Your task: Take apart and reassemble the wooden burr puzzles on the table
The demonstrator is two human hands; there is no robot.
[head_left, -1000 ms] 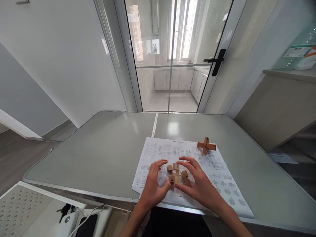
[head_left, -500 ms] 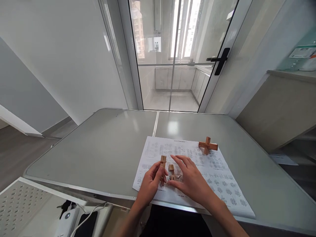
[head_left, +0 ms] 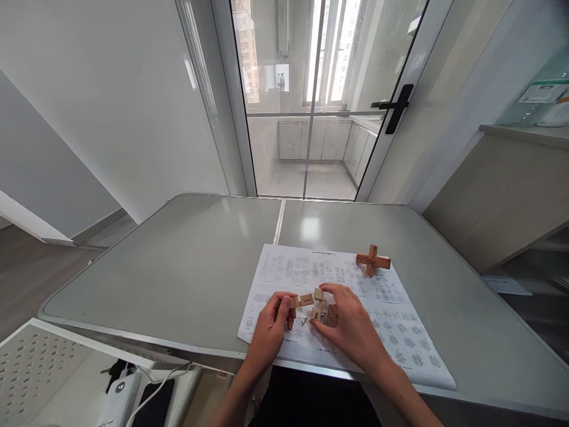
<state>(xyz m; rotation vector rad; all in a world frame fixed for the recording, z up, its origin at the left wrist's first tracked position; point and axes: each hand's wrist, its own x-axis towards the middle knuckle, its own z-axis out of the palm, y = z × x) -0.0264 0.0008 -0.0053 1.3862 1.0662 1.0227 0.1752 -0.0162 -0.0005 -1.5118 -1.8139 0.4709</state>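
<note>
My left hand (head_left: 274, 317) pinches a small notched wooden puzzle piece (head_left: 306, 300), which lies sideways and points right. Close to its tip stands a second wooden puzzle piece (head_left: 317, 313) marked with a "3", gripped between the thumb and fingers of my right hand (head_left: 349, 323). Another brown wooden block (head_left: 333, 313) shows partly behind the right thumb and fingers. Under both hands spreads a printed instruction sheet (head_left: 404, 350) covered in small diagrams. On its upper right corner sits an assembled wooden cross puzzle (head_left: 372, 261).
The grey table (head_left: 178, 267) has a seam down its middle. At lower left an open white drawer unit (head_left: 44, 367) holds a white device (head_left: 118, 400), a black phone (head_left: 155, 403) and a cable. A glass door (head_left: 311, 142) stands beyond the table.
The piece in my left hand has tipped from upright to sideways, pointing right. My right hand, spread open before, has closed on the piece marked "3".
</note>
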